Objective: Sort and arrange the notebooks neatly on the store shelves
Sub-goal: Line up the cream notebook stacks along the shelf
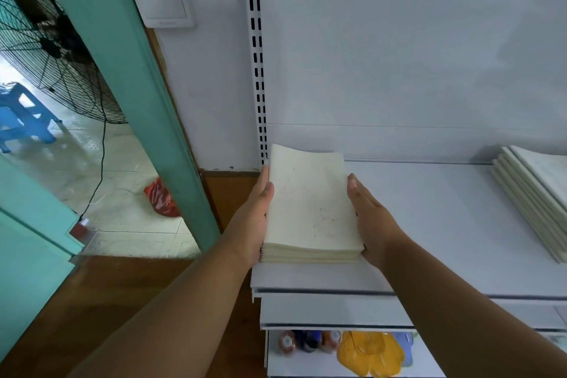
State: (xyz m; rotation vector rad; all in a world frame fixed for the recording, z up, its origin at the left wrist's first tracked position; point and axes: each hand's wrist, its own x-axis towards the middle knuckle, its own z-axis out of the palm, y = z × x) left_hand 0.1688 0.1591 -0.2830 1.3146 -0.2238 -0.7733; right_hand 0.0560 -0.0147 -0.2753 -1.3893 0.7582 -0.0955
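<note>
Two hands are working one stack of notebooks (311, 205), and I am judging this as the squaring-up step: the pile is sitting at the left end of the top shelf (445, 224), and I am pressing it true from both sides. My left hand (256, 218) is lying flat against the pile's left edge, fingers straight and pressed together, thumb resting at the top corner of that edge. My right hand (369, 215) is doing the same on the right edge, fingers straight and close together, palm turned inward. Neither is curling round anything.

The pile is lying flat between my fingers, its long axis running away from me toward the back panel (399, 55), short edge facing me just beyond my wrists. The top cover is bowing up slightly at the far end.

A second stack (534, 199) is lying well off past my right fingers, angled rather than square. Next, I reckon, I am needing to let go gently, then straighten that one to match.
</note>
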